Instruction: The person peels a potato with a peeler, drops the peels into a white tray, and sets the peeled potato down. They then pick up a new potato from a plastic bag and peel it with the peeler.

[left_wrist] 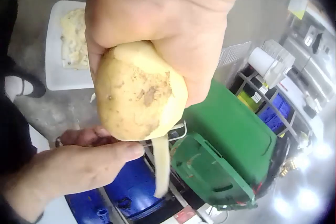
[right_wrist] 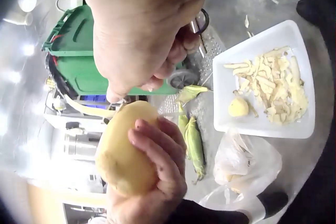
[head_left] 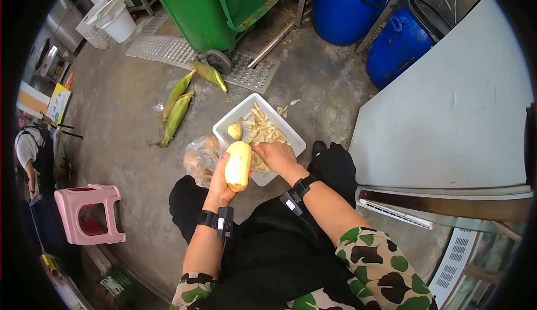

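A large, partly peeled potato (head_left: 238,165) is gripped by the left hand (head_left: 220,180) above the tray. Patches of brown skin remain on the potato (left_wrist: 137,95) in the left wrist view. The right hand (head_left: 279,160) is beside it, fingers curled round a peeler, mostly hidden, whose black loop (right_wrist: 202,22) shows in the right wrist view. From the potato's edge hangs a strip of peel (left_wrist: 161,167). Below, a white tray (head_left: 300,146) holds many peelings (head_left: 265,129) and a smaller peeled potato (head_left: 235,131).
Left of the tray lies a clear bag (head_left: 197,158) of potatoes. Several corn cobs (head_left: 178,117) are on the floor near a green wheeled bin (head_left: 190,13). Blue barrels (head_left: 347,10) stand at the back, a pink stool (head_left: 89,215) at left, a grey-white panel (head_left: 442,114) at right. Another person (head_left: 34,159) stands far left.
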A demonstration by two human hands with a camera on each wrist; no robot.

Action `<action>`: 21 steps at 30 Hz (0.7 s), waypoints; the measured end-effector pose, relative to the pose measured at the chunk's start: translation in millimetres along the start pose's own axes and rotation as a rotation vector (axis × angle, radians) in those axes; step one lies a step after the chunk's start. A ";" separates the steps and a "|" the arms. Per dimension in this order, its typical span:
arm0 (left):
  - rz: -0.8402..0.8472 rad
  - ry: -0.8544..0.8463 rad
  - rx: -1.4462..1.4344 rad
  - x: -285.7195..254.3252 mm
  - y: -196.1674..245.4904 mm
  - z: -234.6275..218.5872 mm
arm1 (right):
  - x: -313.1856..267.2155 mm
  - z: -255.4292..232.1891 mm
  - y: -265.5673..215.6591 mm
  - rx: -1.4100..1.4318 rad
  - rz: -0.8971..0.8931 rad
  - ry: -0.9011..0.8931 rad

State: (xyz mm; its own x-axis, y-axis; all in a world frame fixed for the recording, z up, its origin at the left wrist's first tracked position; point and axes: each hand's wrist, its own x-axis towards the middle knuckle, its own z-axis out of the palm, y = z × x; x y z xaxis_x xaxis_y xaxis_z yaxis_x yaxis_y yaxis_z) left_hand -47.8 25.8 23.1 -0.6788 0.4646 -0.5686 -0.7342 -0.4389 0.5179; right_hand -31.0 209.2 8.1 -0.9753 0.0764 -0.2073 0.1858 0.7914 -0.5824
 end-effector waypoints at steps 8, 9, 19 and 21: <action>0.099 0.150 -0.292 20.9 7.3 -30.4 | -5.0 -3.1 -4.6 0.172 0.013 0.100; 0.105 0.157 -0.306 22.8 6.5 -30.5 | -8.7 -4.4 -5.5 0.193 -0.037 0.132; 0.105 0.099 -0.066 26.2 -3.7 -23.4 | -17.7 -2.7 -12.2 0.117 -0.270 0.172; 0.075 0.073 -0.001 20.9 -3.7 -19.1 | -9.3 -4.5 -5.9 0.132 -0.143 0.205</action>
State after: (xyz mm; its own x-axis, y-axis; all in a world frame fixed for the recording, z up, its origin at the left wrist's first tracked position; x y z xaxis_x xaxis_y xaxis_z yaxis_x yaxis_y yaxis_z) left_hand -59.1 22.4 -2.9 -0.7296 0.3729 -0.5733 -0.6812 -0.4711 0.5605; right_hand -23.6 206.5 16.9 -0.9941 0.1012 0.0394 0.0456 0.7181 -0.6944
